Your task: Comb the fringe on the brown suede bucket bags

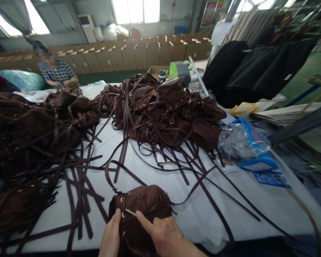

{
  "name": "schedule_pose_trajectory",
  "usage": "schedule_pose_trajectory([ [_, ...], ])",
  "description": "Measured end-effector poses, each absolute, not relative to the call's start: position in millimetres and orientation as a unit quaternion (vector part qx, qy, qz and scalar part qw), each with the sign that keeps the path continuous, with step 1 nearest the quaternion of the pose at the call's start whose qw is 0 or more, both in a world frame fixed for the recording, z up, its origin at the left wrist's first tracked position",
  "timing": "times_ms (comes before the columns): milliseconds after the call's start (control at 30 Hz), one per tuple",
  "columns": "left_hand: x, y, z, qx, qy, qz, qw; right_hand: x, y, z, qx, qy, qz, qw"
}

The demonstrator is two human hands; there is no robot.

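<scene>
A dark brown fringed bag (152, 200) lies at the table's near edge, with gold-rimmed eyelets along one side and a strap looping away behind it. My left hand (111, 232) grips that side of the bag, the thumb just below an eyelet. In my right hand (163, 230) is a thin, pale, stick-like tool (131, 213), held with the forefinger stretched along it. Its tip points at the eyelets; whether it touches one I cannot tell. The rest of the tool is hidden under my fingers.
Brown bags form one heap (160, 110) at the table's middle and another (24, 132) at left. Long straps (214, 210) trail across the white table (198, 221). A blue plastic packet (256, 157) sits at right. Beyond are a co-worker (59, 71) and cardboard boxes (141, 57).
</scene>
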State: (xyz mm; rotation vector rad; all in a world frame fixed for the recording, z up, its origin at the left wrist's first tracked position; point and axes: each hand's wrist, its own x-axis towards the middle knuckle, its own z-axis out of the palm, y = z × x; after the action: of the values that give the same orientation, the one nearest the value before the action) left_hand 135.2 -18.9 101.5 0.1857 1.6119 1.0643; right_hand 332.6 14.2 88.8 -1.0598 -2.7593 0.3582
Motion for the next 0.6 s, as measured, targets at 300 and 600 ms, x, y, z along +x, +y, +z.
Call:
schedule_pose_trajectory([
  [300, 135.1, -24.3, 87.9, 0.078, 0.742, 0.438, 0.502, 417.1, 42.0, 45.5, -0.444, -0.896, -0.012, -0.006],
  [600, 102.2, -22.0, 91.9, -0.059, 0.747, 0.455, 0.481, 509.7, 67.0, 48.4, -0.673, -0.738, 0.0, -0.047],
])
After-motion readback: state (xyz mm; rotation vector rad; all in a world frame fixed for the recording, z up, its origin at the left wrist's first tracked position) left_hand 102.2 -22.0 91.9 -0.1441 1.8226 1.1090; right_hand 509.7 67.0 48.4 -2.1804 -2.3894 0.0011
